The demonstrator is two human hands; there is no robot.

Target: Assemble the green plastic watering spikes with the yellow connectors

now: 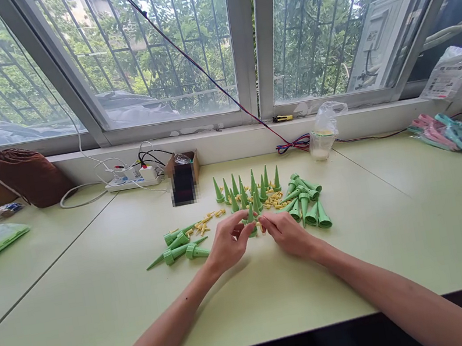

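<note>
A green cone [251, 214] is sitting between the hands, the left hand [226, 243] clamping it in its fingers, apparently for steadiness; whether the right hand's [289, 234] fingers, at three o'clock, are gripping anything, I cannot tell. Toward twelve, upright cones [243, 196] are standing on broad, stable bases.

The green cone [251, 215] in the left hand [228, 243] looks like smooth plastic with a soft sheen; the small yellow pieces [273, 202] just beyond the right hand [289, 234] look plastic too. Beneath both, I see a smooth tabletop [253, 305], faintly glossy. Far left of the hands sits a matt brown cloth bag [32, 178]; beyond the right, a crinkly clear plastic bag [329, 115].
</note>
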